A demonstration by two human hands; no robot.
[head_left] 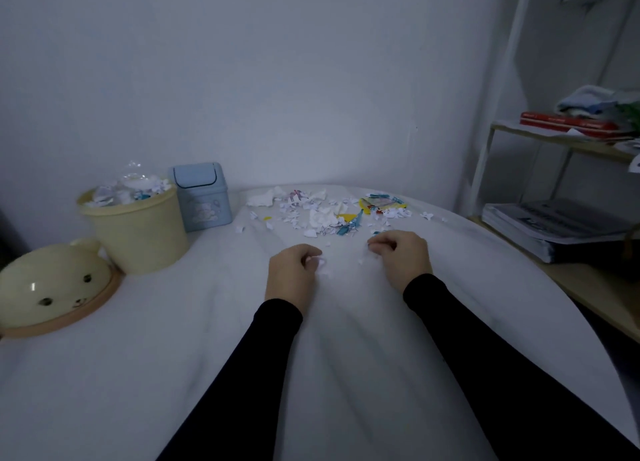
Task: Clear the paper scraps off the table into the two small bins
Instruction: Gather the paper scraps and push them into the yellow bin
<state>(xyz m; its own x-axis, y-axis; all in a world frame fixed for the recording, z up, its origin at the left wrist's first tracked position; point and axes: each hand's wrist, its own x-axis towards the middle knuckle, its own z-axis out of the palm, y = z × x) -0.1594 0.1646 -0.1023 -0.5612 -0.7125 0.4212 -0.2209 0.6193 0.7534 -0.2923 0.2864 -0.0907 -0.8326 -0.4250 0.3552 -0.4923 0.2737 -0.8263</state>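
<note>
White and coloured paper scraps [325,211] lie scattered across the far middle of the white-covered table [173,356]. My left hand [291,270] rests on the cloth with its fingers curled, pinching small white scraps [323,265]. My right hand [401,252] sits a little to the right, fingers curled round a few white scraps [365,254]. At the far left stands a cream bin [138,232], open and heaped with scraps. Right behind it is a blue bin [202,201] with its swing lid closed.
The cream bear-face lid [52,287] lies on the table at the left edge. A wooden shelf [568,142] with red books stands at the right, and a stack of dark books [554,228] lies below it beside the table's edge.
</note>
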